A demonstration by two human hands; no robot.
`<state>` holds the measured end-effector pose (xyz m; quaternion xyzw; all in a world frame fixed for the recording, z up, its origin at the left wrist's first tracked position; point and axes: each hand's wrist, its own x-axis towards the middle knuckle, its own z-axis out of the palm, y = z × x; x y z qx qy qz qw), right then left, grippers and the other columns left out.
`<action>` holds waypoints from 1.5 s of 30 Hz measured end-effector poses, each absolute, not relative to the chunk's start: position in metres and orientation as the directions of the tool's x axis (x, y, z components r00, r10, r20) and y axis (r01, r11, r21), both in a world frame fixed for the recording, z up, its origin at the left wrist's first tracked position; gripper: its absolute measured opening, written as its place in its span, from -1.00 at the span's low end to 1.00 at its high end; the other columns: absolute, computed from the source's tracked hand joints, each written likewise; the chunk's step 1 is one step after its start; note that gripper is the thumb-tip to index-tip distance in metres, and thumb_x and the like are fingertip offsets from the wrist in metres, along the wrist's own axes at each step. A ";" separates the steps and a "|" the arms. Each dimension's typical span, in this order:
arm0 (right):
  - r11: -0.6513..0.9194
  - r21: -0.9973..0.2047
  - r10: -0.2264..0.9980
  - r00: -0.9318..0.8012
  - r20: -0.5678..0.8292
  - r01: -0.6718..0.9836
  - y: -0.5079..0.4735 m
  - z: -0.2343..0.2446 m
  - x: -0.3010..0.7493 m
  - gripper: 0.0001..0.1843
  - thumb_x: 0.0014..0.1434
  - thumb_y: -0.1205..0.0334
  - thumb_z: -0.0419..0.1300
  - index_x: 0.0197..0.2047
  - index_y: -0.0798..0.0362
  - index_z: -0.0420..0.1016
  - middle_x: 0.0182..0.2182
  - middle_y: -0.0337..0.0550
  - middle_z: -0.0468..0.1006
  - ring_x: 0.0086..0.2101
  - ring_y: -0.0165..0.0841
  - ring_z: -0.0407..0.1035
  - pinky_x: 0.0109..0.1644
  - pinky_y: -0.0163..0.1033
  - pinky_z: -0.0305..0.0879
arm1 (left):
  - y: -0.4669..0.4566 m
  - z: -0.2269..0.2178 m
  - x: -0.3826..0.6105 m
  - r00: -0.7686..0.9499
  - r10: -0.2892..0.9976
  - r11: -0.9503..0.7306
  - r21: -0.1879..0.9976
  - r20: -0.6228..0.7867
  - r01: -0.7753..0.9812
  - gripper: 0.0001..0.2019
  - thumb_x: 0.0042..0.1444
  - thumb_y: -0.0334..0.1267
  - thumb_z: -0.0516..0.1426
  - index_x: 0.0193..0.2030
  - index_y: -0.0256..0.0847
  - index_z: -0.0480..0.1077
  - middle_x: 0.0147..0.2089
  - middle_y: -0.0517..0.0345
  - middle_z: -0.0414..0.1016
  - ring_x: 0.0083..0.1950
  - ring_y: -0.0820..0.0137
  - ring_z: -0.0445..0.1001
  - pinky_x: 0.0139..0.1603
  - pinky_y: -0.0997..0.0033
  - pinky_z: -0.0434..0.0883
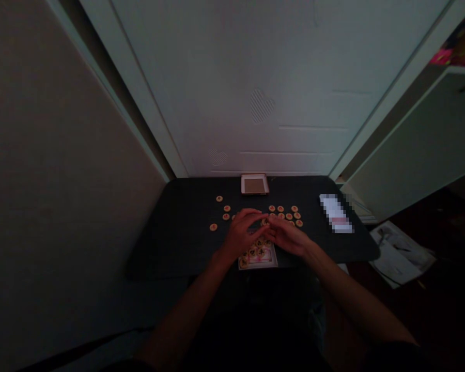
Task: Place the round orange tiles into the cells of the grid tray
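Several round tan game pieces (289,215) with dark marks lie scattered on a small dark table (178,232). A low pale box (273,262) near the table's front edge holds more of these pieces. My left hand (243,231) hovers over the box, fingers curled, fingertips meeting those of my right hand (285,235) above a piece (264,222). The right hand's fingers are pinched together at that spot. What either hand holds is too small and dark to make out.
An empty box lid (254,184) sits at the table's far edge against a pale door. A blurred white object (336,213) lies on the table's right side. Papers (401,252) lie on the floor at the right. A wall stands close on the left.
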<state>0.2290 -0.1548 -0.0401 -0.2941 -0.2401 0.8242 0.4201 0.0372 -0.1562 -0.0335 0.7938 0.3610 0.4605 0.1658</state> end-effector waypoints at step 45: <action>-0.137 -0.885 0.777 -0.506 -0.374 0.444 -0.189 -0.040 0.213 -0.88 0.03 0.17 0.33 -0.41 0.03 0.55 -0.56 -0.36 0.51 -0.66 -0.53 0.25 -0.67 -0.44 0.14 | -0.227 -0.066 -0.026 0.394 0.892 -0.429 0.687 0.221 0.586 -0.57 0.02 -0.04 0.37 0.07 0.12 0.53 -0.19 0.19 0.38 -0.15 0.33 0.44 -0.09 0.30 0.48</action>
